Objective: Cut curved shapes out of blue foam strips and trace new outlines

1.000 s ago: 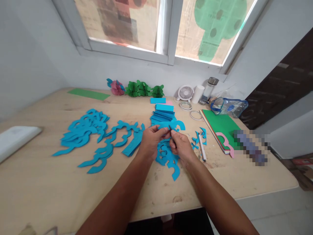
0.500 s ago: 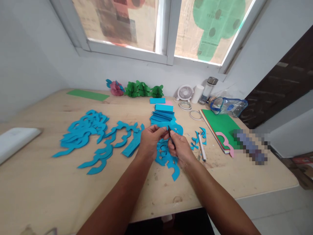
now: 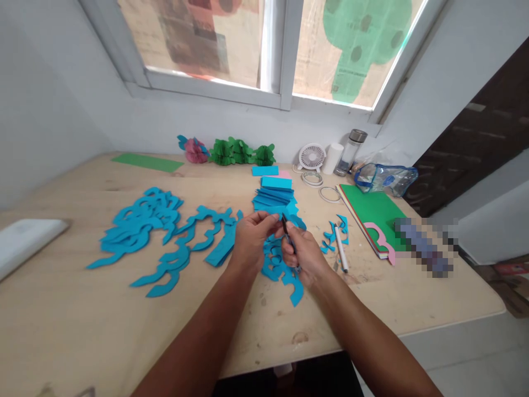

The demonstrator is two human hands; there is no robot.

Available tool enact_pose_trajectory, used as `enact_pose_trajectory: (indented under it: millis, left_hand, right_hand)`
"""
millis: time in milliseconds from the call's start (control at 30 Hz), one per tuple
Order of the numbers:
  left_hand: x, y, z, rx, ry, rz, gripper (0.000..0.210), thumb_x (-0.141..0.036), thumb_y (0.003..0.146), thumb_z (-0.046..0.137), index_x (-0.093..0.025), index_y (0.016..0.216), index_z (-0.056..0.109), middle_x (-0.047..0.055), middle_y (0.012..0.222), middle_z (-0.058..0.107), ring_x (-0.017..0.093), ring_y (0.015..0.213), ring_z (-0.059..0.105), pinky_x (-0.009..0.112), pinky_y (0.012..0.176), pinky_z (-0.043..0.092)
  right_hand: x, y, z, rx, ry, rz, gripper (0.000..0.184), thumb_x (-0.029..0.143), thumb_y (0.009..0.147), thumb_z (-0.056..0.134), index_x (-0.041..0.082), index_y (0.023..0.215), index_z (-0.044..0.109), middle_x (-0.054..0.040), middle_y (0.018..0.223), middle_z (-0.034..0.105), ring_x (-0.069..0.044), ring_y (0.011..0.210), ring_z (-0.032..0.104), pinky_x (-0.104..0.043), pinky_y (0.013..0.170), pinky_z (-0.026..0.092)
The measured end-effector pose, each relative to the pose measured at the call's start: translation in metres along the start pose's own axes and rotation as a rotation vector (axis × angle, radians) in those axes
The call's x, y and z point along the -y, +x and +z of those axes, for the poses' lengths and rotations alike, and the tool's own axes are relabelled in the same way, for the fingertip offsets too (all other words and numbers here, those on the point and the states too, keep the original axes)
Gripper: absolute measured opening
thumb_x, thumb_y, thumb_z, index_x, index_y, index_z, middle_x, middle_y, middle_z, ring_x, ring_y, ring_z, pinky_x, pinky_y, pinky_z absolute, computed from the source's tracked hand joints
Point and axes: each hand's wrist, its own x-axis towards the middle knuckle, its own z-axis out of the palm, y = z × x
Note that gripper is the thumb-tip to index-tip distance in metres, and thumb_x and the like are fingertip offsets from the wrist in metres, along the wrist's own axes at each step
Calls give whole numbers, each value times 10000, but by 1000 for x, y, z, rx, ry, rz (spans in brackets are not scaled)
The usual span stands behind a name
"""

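Observation:
Near the middle of the table, my left hand (image 3: 252, 234) is closed on a piece of blue paper (image 3: 273, 210), pinched between thumb and fingers. My right hand (image 3: 302, 248) grips dark scissors (image 3: 285, 225), whose blades point away from me at the edge of that paper. Part of the handles is hidden by my fingers. Below both hands lie curvy blue paper cut-outs (image 3: 275, 264). Just beyond them is a stack of folded blue paper strips (image 3: 273, 197). Beside my left wrist rest flat blue strips (image 3: 221, 251).
Wavy blue cut-outs (image 3: 140, 220) are heaped on the left. Right of my hands are blue scraps (image 3: 329, 237) and a white marker (image 3: 341, 249). Green paper sheets (image 3: 372, 204), tape rolls (image 3: 329, 194), a small fan (image 3: 312, 158) and a bottle (image 3: 350, 151) stand or lie farther back.
The scissors and my right hand have shifted slightly, and more of the scissors' dark blades shows. My left hand stays on the paper. The whole view has moved a little.

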Motion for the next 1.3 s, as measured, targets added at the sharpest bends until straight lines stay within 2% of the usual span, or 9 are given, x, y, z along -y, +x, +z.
enact_pose_trajectory:
  millis: [200, 367, 533, 700, 800, 1067, 1300]
  left_hand:
    - [8, 1, 1, -49, 19, -36, 229, -291, 598, 745, -150, 547, 572, -30, 496, 540, 98, 506, 499, 230, 551, 423]
    - [10, 1, 0, -61, 31, -51, 216, -297, 585, 751, -153, 563, 591, -28, 498, 544, 104, 507, 514, 231, 552, 425]
    - [2, -2, 3, -87, 92, 11, 181, -272, 603, 721, -154, 564, 590, -34, 471, 537, 98, 484, 489, 220, 526, 403]
    - [-2, -3, 1, -114, 256, 104, 156, -240, 621, 698, -163, 550, 583, -32, 479, 548, 98, 477, 469, 216, 503, 369]
    - [-1, -1, -1, -96, 301, 142, 164, -240, 621, 697, -172, 536, 574, -31, 479, 546, 105, 484, 469, 220, 504, 361]
    - [-5, 0, -4, -28, 293, 125, 170, -254, 616, 705, -169, 528, 588, -10, 511, 584, 127, 523, 521, 233, 537, 389]
    - [-4, 4, -10, 18, 180, -3, 192, -253, 568, 731, -167, 536, 563, -26, 494, 547, 124, 523, 517, 240, 539, 403]
  right_hand:
    - [0, 0, 1, -18, 73, 8, 452, 590, 686, 687, 188, 687, 481, 114, 399, 379, -17, 287, 228, -169, 302, 130]
    - [0, -1, 3, -17, 74, 21, 446, 601, 710, 662, 185, 708, 503, 114, 406, 370, -21, 285, 214, -177, 301, 127]
    - [-2, -2, 4, 5, 114, 68, 463, 598, 699, 676, 190, 658, 462, 112, 411, 373, -17, 294, 212, -178, 309, 129]
    - [-2, -2, 3, 37, 152, 90, 442, 581, 681, 692, 181, 738, 512, 115, 428, 396, -15, 298, 215, -171, 317, 136]
    - [-1, -2, 1, 25, 96, 85, 443, 589, 693, 674, 174, 763, 539, 112, 424, 399, -18, 293, 223, -171, 316, 127]
    - [3, 1, -5, -14, -71, 44, 421, 578, 744, 632, 163, 718, 567, 93, 406, 415, -23, 291, 232, -174, 301, 127]
    - [7, 1, -10, 50, -88, 59, 436, 578, 741, 636, 146, 724, 584, 95, 415, 420, -14, 287, 220, -176, 305, 114]
